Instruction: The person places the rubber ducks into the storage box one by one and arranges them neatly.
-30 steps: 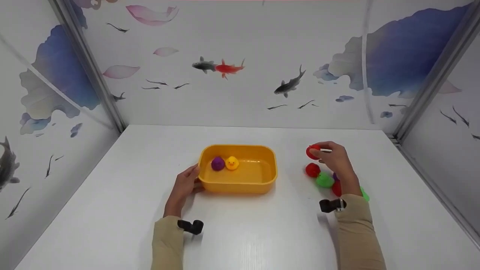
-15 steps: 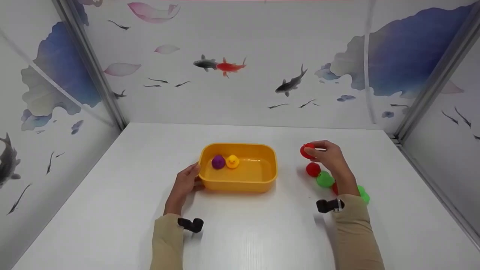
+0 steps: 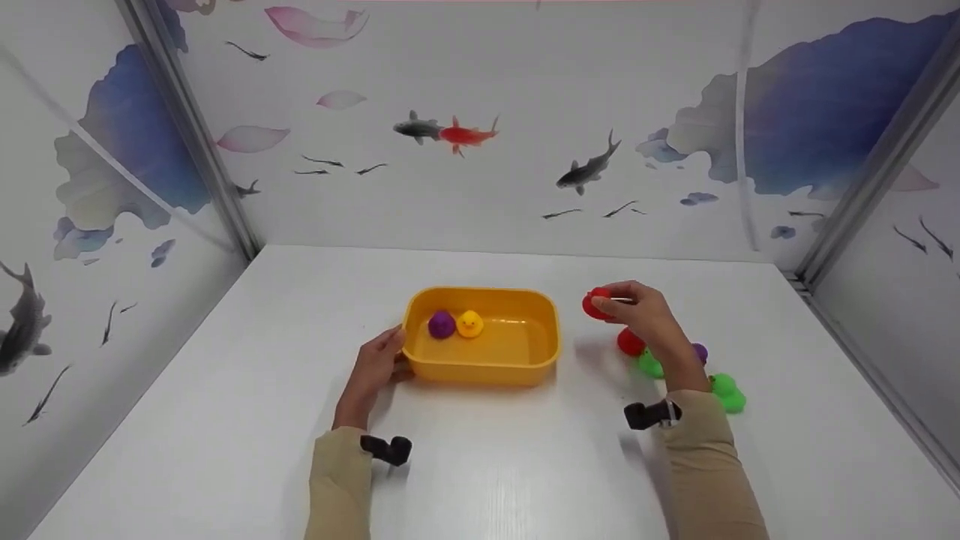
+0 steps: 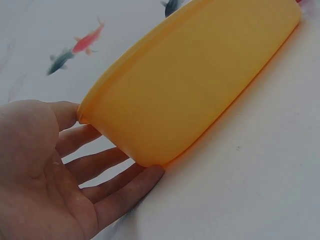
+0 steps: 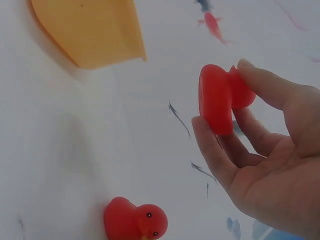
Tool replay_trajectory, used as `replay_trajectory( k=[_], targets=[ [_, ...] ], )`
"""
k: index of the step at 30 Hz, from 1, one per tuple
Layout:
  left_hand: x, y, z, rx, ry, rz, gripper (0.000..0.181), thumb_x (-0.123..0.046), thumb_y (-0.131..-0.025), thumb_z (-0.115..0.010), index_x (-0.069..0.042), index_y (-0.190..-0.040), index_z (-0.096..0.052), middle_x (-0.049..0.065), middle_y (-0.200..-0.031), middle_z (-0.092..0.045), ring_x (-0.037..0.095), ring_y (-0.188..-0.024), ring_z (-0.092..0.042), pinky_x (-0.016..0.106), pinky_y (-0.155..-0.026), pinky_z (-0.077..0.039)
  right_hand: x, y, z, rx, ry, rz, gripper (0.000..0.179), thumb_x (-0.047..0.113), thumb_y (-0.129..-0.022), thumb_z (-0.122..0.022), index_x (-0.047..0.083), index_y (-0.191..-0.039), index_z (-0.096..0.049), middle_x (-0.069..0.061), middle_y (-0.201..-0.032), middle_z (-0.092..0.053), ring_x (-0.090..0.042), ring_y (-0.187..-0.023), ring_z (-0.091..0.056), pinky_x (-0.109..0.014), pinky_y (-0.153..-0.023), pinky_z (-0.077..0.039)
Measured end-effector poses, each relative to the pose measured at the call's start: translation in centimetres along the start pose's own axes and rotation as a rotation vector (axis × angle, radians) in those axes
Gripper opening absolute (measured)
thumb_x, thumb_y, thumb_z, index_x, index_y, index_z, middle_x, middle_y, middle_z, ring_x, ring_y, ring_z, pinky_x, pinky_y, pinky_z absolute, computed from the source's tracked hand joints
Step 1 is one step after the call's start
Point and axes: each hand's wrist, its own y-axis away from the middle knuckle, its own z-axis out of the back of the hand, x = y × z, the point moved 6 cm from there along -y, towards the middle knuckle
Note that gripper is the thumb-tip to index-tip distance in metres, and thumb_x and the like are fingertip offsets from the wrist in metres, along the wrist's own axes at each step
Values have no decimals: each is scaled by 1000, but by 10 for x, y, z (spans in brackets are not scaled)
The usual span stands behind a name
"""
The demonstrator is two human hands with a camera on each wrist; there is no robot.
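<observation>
A yellow plastic basin (image 3: 487, 373) stands on the white table in the head view, with a purple toy duck (image 3: 442, 324) and a yellow rubber duck (image 3: 470, 324) inside it. My left hand (image 3: 379, 361) touches its left end; in the left wrist view the thumb meets the rim and fairly straight fingers (image 4: 125, 195) lie against the outer wall. To the right of the basin, above the table, my right hand (image 3: 643, 313) pinches a red rubber duck (image 5: 215, 102) between thumb and fingertips. The right wrist view shows this duck raised and tipped.
Below my right hand lie another red duck (image 5: 132, 220), a green duck (image 3: 650, 364), a purple toy (image 3: 700, 353) and a further green duck (image 3: 727, 394), partly hidden by the forearm. Printed white panels (image 3: 480, 202) close off the table's back and sides.
My right hand has moved left toward the basin with the red duck in its fingers. The left hand keeps its place against the basin.
</observation>
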Motion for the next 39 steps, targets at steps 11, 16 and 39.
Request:
replay_trajectory(
  k=[11,16,39],
  targets=[
    [-1,-1,-2,12,-3,-2,50,-42,-106,-46,-20,-151,-47,12,-137,-62,20,-102,-67,32,-91,-60,17,1,-29,81,-26,105,51,34,-95,-68,17,-141,-52,-12,-150,-48,-31,-126,-60,-41,-112,-47],
    [0,-2,-3,12,14,0,49,-39,-106,-46,-19,-150,-47,14,-136,-63,19,-97,-68,31,-86,-61,23,-1,-38,127,-45,145,48,27,-98,-64,12,-142,-52,-15,-148,-50,-29,-124,-61,-38,-108,-50],
    [3,0,1,4,11,26,48,-40,-106,-46,-21,-150,-48,11,-136,-63,19,-98,-66,28,-86,-60,71,-14,-98,283,79,127,38,10,-101,-58,10,-139,-55,-17,-145,-52,-32,-125,-57,-43,-111,-47]
  ],
)
